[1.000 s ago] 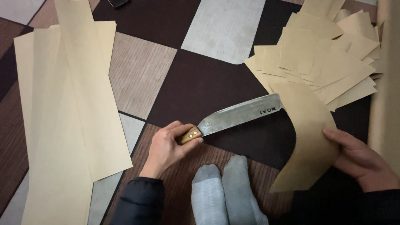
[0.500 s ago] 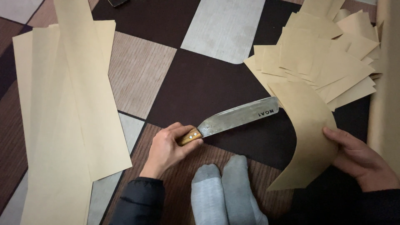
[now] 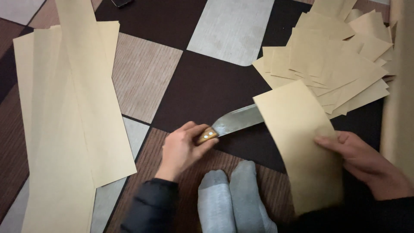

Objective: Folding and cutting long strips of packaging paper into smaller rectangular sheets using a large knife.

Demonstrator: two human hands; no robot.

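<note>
My left hand (image 3: 183,149) grips the wooden handle of a large knife (image 3: 235,121), whose steel blade points right and runs under a tan paper sheet. My right hand (image 3: 366,162) holds that tan paper sheet (image 3: 304,142) by its right edge; the sheet now lies flatter and covers the blade's far end. My two feet in grey socks (image 3: 233,200) rest on the floor between my hands.
Several long tan paper strips (image 3: 69,112) lie stacked at the left. A heap of shorter cut tan pieces (image 3: 334,64) spreads at the upper right. Patchwork flooring (image 3: 202,82) of brown, grey and dark squares lies beneath. A tall tan sheet (image 3: 399,86) stands along the right edge.
The curled sheet in my right hand has come down flatter over the blade, hiding its tip. The knife has stayed in my left hand, about where it was.
</note>
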